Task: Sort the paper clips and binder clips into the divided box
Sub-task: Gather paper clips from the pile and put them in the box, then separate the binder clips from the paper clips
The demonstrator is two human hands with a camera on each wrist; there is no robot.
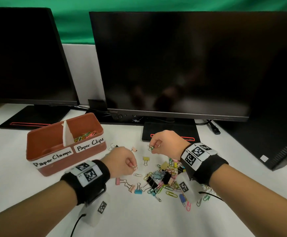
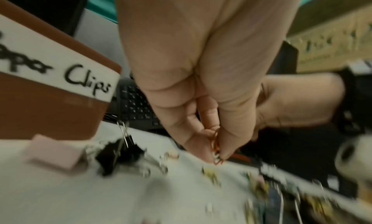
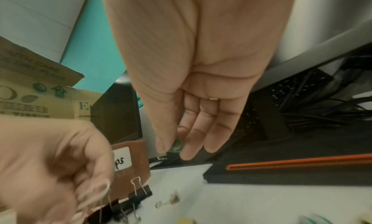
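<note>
Nearest, the mixed clip pile (image 1: 165, 178) lies right of centre. The left hand (image 1: 122, 161) pinches a paper clip (image 1: 135, 167); farther, the right hand (image 1: 166, 142) pinches a green paper clip (image 1: 150, 148). Best carry both left, releasing low over the divided box (image 1: 53, 161)'s far-right "Paper Clips" compartment (image 1: 86, 132).

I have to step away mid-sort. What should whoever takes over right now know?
Left hand: pinching paper clips, low over the table.
Right hand: pinching a green paper clip, raised above the pile.
Divided box: sits to the left; the Paper Clips section already holds coloured clips. What the Paper Clamps section holds cannot be seen.
Left to do: drop both handfuls in the Paper Clips section, then sort the mixed pile of paper clips and binder clips on the table.
</note>
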